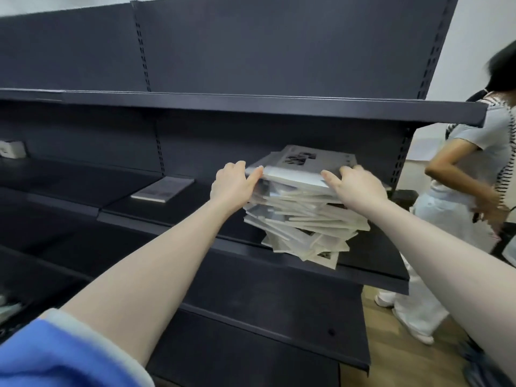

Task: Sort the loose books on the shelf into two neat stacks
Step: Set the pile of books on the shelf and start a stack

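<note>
Clearly, with left hand (pixel 233 181) and right hand (pixel 353 185) gripping only the top books (pixel 301 170), the crooked pile (pixel 301 227) overhanging the shelf (pixel 371 270) could topple.

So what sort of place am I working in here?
Probably a shop or stockroom being set up: dark metal gondola shelving with slotted uprights, mostly bare, a messy pile of books held by both hands, and another person standing at the shelf end.
</note>
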The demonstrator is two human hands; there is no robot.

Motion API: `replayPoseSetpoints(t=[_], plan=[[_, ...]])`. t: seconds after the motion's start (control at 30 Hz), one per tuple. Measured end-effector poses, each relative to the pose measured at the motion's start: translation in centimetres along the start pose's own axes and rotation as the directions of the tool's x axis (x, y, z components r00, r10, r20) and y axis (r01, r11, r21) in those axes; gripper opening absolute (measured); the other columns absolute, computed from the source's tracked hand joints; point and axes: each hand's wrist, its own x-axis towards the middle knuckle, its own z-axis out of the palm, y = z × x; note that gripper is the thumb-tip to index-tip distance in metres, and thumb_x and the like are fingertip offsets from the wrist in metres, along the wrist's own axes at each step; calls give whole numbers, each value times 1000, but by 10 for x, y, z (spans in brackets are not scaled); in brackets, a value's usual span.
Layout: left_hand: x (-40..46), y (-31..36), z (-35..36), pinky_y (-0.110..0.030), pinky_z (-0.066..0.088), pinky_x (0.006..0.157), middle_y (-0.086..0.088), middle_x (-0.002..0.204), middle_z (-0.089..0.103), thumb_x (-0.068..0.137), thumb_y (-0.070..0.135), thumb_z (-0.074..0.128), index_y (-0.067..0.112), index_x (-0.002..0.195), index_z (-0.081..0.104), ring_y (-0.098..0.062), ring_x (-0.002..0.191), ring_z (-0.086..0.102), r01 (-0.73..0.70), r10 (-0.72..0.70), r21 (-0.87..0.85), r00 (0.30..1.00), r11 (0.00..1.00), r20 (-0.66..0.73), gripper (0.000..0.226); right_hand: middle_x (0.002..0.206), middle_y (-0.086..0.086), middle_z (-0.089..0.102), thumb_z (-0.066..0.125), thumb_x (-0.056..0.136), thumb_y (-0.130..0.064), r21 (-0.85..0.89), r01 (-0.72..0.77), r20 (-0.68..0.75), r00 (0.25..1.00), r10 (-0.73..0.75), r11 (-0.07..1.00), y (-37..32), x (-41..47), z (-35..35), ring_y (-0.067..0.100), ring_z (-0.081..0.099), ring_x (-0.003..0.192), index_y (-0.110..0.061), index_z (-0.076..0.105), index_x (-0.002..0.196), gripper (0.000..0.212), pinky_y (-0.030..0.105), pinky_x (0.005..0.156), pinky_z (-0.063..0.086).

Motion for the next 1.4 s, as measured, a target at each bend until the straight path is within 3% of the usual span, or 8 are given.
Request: replayPoseSetpoints(t=[0.27,0.37,0.5,0.67,0.83,1.03,1.2,1.4], plan=[[-2,34,14,-39,42,79,-13,103,58,96,53,34,8,81,48,-32,104,50,-14,15,58,1000,998,-24,49,111,18,55,42,91,-53,127,-193,34,981,190,973,23,-4,-12,35,52,102,-3,62,97,54,38,82,42],[-4,41,17,-39,42,80,-13,107,54,95,52,40,9,81,48,-31,102,49,24,-18,113,999,993,-51,46,73,6,56,46,89,-46,295,-255,147,964,220,921,19,-5,-9,28,54,72,-8,49,66,45,32,70,40],[-4,48,15,-33,39,67,-11,113,46,90,45,50,6,89,53,-27,86,49,99,-99,28,995,995,0,40,66,3,51,52,87,-43,452,-309,174,951,257,837,10,-7,-6,24,51,66,-10,46,64,41,29,60,37],[1,54,5,-24,24,46,-2,65,39,80,21,57,12,57,35,-16,51,30,234,-225,-172,972,957,70,33,65,-1,43,59,87,-42,522,-316,152,949,278,792,12,-12,-6,19,46,65,-12,41,66,41,32,66,37],[0,51,-4,-21,28,48,0,56,32,74,10,59,13,63,33,-15,47,31,303,-266,-429,953,851,147,28,75,1,45,63,85,-43,567,-307,154,951,268,764,13,-14,-8,22,48,77,-8,45,76,41,34,69,39],[-4,47,-9,-21,38,48,-1,67,39,84,15,63,8,91,48,-11,46,40,370,-307,-540,929,756,208,18,135,12,52,67,84,-40,626,-213,120,977,177,750,18,-16,-13,30,50,122,0,43,136,70,35,95,41],[-9,35,-8,-17,44,41,-6,93,56,82,22,71,-1,119,52,-12,63,59,398,-269,-563,915,724,302,48,116,7,63,70,79,-39,622,-121,61,993,106,773,15,-18,-12,26,59,103,-8,58,119,52,34,80,46],[-18,29,-19,-16,44,40,-13,98,58,88,12,64,-3,104,57,-16,68,58,301,-184,-617,951,727,247,23,100,5,66,71,77,-34,645,-85,37,996,81,760,-2,-18,-16,24,61,92,-8,64,101,37,35,73,48]])
